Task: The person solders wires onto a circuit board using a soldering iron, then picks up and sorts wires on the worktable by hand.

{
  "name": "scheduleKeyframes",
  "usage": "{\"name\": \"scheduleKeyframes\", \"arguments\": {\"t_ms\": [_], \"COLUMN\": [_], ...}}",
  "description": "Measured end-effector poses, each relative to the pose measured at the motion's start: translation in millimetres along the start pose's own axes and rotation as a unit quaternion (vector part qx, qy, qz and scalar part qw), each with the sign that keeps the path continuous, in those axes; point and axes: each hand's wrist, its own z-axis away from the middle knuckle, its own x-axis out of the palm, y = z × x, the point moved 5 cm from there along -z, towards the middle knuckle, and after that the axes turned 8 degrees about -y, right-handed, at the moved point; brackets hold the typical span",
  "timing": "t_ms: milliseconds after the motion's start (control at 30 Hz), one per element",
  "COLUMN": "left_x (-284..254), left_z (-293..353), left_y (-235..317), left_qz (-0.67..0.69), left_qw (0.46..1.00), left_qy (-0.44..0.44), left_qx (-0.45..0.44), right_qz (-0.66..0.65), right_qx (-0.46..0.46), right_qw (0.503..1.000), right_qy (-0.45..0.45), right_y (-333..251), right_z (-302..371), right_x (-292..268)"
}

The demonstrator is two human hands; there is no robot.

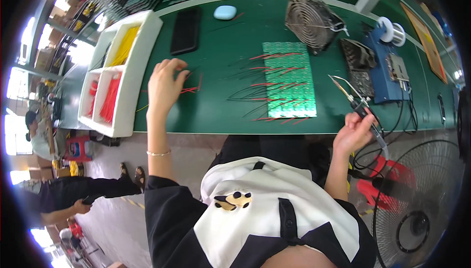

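My right hand [354, 134] is closed round the handle of a soldering iron [367, 112], just off the table's front edge. The iron's tip points up and left, with a thin bent tube beside it. To its left lies a green circuit board panel [294, 79] with rows of red and black wires at its left side and across it. My left hand [165, 82] hovers over the table with bent fingers, thumb and forefinger apart. Loose red wires [191, 89] lie beside it. A white divided box [139, 79] with red and yellow wires stands left of that hand.
A black phone [185, 31] and pale blue case [224, 12] lie behind my left hand. At the right are a small round-grilled fan [310, 23], a blue solder station [386, 67] and a solder spool [391, 31]. A large floor fan [414, 209] stands right; another person [83, 192] is left.
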Motion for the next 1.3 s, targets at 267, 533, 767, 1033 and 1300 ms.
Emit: {"name": "scheduleKeyframes", "arguments": {"t_ms": [267, 533, 767, 1033, 1300], "left_x": [13.6, 2.4, -16.5, -16.2, -8.2], "left_z": [-5.0, -21.7, -31.9, -38.4, -80.8], "left_y": [-5.2, -8.8, -10.8, -10.3, 15.3], "left_qz": [-0.115, 0.032, 0.155, 0.128, 0.041], "left_qw": [0.991, 0.994, 0.978, 0.978, 0.995], "left_qy": [-0.053, -0.103, -0.126, -0.157, -0.083], "left_qx": [0.037, -0.013, -0.055, -0.048, 0.037], "right_qz": [0.018, 0.019, 0.010, 0.018, 0.017], "right_qx": [-0.009, -0.014, -0.012, -0.011, -0.026], "right_qw": [1.000, 1.000, 1.000, 1.000, 0.999], "right_qy": [-0.011, -0.013, -0.017, -0.015, -0.016], "right_y": [-1.5, -2.0, 0.4, -1.8, -3.2], "right_z": [2.5, 1.6, 1.0, 0.8, 0.9], "right_x": [8.8, 6.4, 8.4, 9.0, 9.3]}}
